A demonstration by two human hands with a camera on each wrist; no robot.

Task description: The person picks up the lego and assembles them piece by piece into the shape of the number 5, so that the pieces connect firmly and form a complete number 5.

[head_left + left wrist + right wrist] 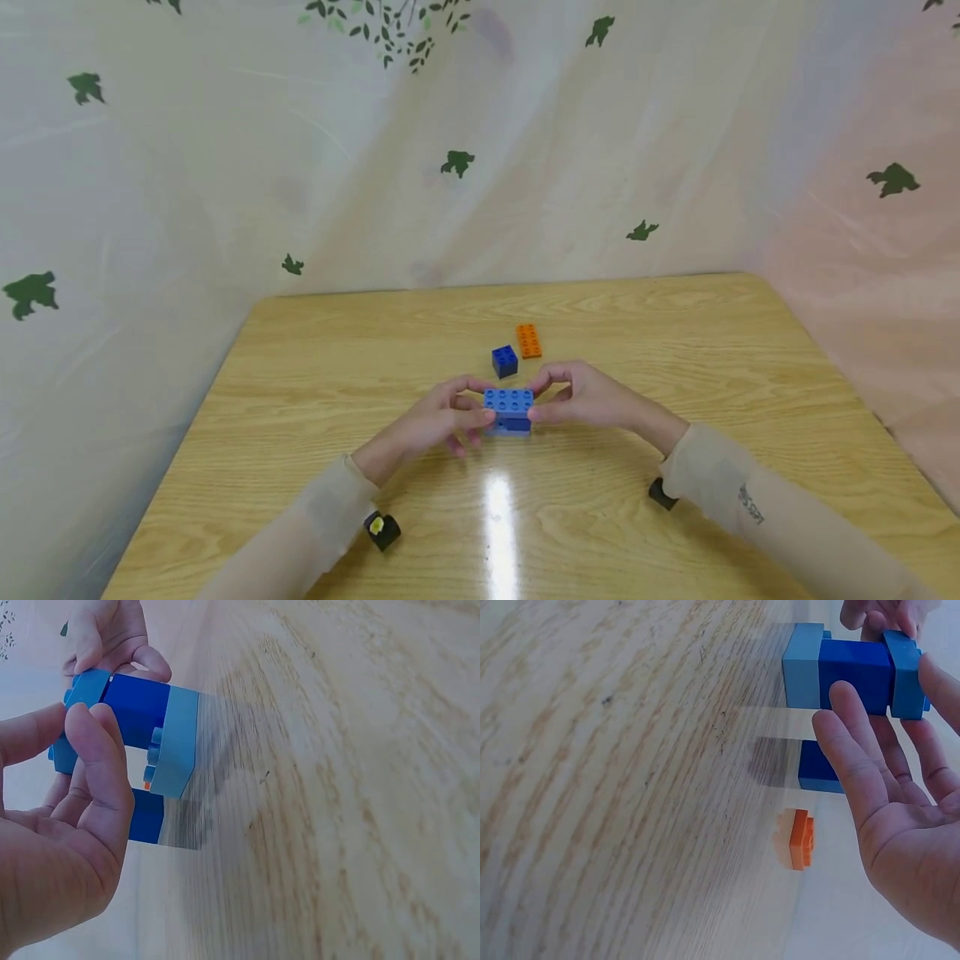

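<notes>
Both hands are at a small stack of toy building bricks on the table, in the middle of the head view. Its lowest piece is a light blue plate with studs showing on one side. A dark blue brick stands on the right part of that plate. Over it lies a mid-blue plate, with a thin dark seam between the two. My left hand pinches this top plate at its left end, finger behind and thumb in front. At the right end, my right hand pinches it likewise, other fingers extended.
Behind the stack sit a loose dark blue brick and an orange studded plate. The wooden table meets a leaf-printed curtain along its far edge. Dark wrist devices hang beneath the sleeves.
</notes>
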